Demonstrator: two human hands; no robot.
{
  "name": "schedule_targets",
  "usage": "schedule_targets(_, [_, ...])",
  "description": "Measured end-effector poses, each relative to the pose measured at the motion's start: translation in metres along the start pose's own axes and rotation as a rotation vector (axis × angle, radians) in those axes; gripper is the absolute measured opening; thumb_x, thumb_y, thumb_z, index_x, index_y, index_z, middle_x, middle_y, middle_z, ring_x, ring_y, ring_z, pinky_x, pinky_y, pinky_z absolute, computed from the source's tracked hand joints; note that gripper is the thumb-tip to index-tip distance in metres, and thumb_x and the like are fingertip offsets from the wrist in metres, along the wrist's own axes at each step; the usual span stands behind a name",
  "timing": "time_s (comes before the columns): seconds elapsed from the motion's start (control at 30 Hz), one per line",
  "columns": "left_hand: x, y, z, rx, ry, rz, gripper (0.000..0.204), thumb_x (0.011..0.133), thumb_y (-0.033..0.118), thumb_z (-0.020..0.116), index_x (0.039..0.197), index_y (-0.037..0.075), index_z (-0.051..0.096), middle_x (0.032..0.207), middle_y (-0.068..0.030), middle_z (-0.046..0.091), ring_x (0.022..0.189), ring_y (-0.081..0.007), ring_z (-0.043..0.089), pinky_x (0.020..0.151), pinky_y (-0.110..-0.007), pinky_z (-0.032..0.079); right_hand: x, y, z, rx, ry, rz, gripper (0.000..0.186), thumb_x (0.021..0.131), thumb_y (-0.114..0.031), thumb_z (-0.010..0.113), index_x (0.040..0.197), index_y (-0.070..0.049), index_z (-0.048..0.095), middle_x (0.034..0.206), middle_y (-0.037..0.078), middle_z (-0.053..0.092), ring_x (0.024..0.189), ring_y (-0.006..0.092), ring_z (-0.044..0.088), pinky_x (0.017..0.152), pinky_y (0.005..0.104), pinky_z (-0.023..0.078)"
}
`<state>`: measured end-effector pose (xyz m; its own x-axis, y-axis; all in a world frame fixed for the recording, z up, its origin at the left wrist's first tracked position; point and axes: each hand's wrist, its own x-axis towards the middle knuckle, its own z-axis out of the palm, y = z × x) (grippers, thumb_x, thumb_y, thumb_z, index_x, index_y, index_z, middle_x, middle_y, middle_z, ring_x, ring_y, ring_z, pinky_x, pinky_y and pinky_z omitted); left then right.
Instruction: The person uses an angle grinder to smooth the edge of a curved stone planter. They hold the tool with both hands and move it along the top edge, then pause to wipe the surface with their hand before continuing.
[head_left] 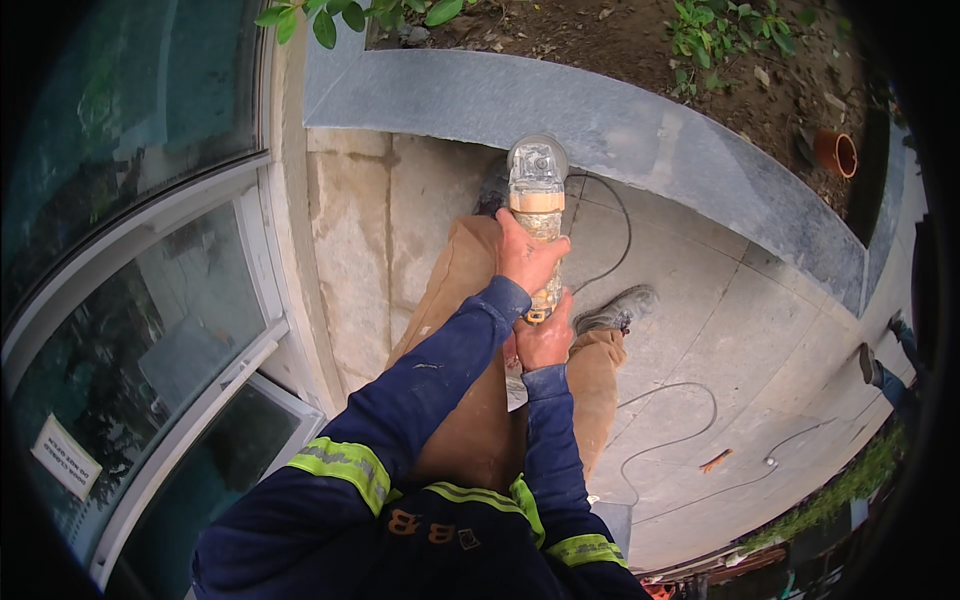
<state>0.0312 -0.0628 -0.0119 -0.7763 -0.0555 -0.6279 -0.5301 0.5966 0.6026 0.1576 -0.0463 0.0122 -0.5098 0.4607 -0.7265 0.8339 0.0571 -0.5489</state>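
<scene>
A dusty angle grinder (537, 200) with an orange and silver head and a round disc points away from me, its head at the face of a grey stone ledge (420, 90). My left hand (525, 250) is closed round the upper part of the grinder's body, thumb across it. Lower down, my right hand (548, 330) grips the rear end of the grinder. A grey cord (628, 225) loops to the right of the tool. My legs in tan trousers (450, 340) are spread beneath it, one dusty boot (610, 315) on the paving.
A glass window (145, 255) with pale frames runs along the left. Beyond the ledge are soil, plants and a terracotta pot (835, 153). Another person's legs (890, 370) show at the right rim. Cables (690, 430) lie on the paving (730, 330) near a small orange-brown item (716, 459).
</scene>
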Motion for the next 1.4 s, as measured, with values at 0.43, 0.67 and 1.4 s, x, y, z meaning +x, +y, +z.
schedule_targets(0.43, [-0.01, 0.009, 0.018, 0.096, -0.044, -0.01, 0.068, 0.067, 0.024, 0.081, 0.111, -0.004, 0.037, 0.101, -0.0288, 0.065, 0.094, -0.0441, 0.066, 0.083, -0.049, 0.051, -0.001, 0.017, -0.007, 0.021, 0.078, 0.011, 0.085, 0.068, -0.014, 0.08, 0.139, -0.002, 0.036, 0.091, 0.028, 0.068, 0.088, 0.0463, 0.068, 0.077, 0.0488, 0.053])
schedule_targets(0.67, [-0.019, -0.003, 0.028, -0.064, -0.182, 0.002, 0.07, 0.07, 0.026, 0.085, 0.113, -0.005, 0.04, 0.103, -0.0226, 0.065, 0.093, -0.0336, 0.067, 0.083, -0.043, 0.053, -0.013, 0.019, -0.021, 0.133, 0.107, 0.093, 0.082, 0.068, -0.007, 0.076, 0.139, -0.002, 0.036, 0.101, 0.026, 0.068, 0.096, 0.0425, 0.068, 0.084, 0.0453, 0.053])
schedule_targets(1.4, [-0.01, -0.033, 0.037, -0.513, -0.461, 0.023, 0.065, 0.074, 0.008, 0.083, 0.123, -0.003, 0.042, 0.111, -0.0097, 0.059, 0.099, -0.0161, 0.06, 0.088, -0.032, 0.051, -0.013, 0.043, -0.048, 0.271, -0.129, 0.049, 0.092, 0.069, -0.002, 0.071, 0.148, 0.001, 0.026, 0.128, 0.019, 0.053, 0.114, 0.0284, 0.057, 0.098, 0.0386, 0.046])
